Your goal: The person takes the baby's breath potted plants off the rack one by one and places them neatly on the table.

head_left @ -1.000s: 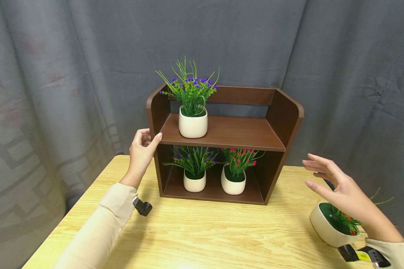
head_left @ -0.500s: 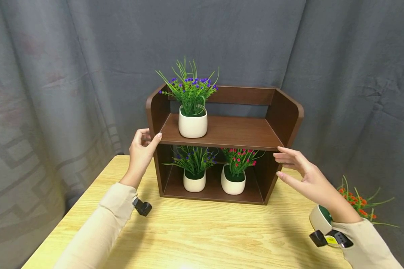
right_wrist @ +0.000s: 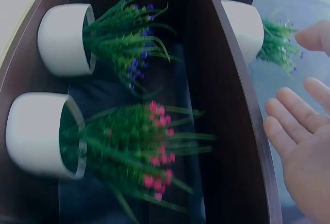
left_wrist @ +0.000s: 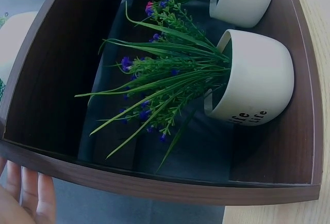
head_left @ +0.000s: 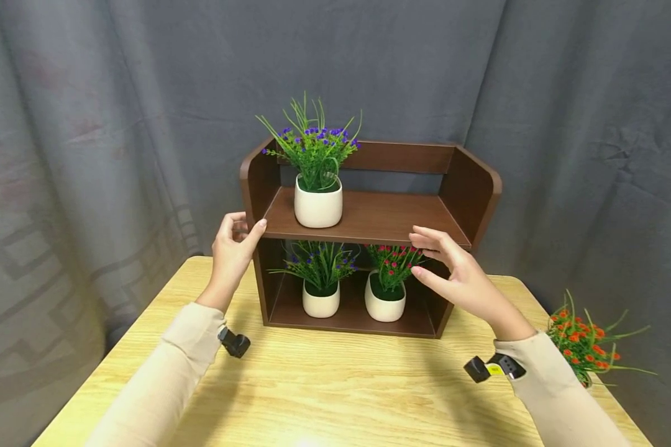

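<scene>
A dark brown two-tier shelf (head_left: 369, 239) stands on the table. My left hand (head_left: 230, 254) holds its left side panel, thumb on the front edge and fingers round the outside, seen also in the left wrist view. My right hand (head_left: 453, 273), fingers spread and holding nothing, is in front of the shelf's right half. A purple-flowered potted plant (head_left: 319, 205) sits on the upper tier, at left. Below stand a second purple-flowered plant (head_left: 321, 301) and a pink-flowered plant (head_left: 384, 304), its right side partly hidden by my right hand. All three have white pots.
An orange-flowered potted plant (head_left: 581, 344) is at the table's right side, its pot mostly hidden behind my right sleeve (head_left: 553, 385). Grey curtains (head_left: 397, 68) hang behind and beside the wooden table (head_left: 335, 385).
My right hand has moved left from above the orange-flowered plant, past the shelf's right side, to the front of the pink flowers. The left hand has kept its hold on the shelf.
</scene>
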The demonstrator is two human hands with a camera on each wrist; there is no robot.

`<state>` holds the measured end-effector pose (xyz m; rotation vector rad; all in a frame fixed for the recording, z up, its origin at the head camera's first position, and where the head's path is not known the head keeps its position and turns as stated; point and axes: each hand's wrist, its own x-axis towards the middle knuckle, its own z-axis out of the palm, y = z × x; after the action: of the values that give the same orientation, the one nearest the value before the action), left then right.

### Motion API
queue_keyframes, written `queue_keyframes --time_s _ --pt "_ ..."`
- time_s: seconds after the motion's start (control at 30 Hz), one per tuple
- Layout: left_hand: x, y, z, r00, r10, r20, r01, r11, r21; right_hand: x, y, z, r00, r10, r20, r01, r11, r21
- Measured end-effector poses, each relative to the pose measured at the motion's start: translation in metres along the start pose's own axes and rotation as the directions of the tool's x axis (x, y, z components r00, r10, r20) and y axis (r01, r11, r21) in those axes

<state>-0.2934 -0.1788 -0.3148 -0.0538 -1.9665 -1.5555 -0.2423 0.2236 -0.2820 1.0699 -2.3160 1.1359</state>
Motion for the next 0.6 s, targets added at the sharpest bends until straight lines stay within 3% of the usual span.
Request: queue_keyframes --time_s 0.17,0.6 --pt "0.000 -0.001 0.000 1.000 0.004 0.000 -0.004 1.000 0.005 0.019 -0.002 0.016 0.999 -0.039 0.008 0.039 0.999 0.022" --pt "0.000 0.000 0.001 1.000 0.011 -0.006 -0.011 1.000 0.009 0.052 -0.010 0.049 0.999 -0.050 -0.009 0.051 0.994 0.101"
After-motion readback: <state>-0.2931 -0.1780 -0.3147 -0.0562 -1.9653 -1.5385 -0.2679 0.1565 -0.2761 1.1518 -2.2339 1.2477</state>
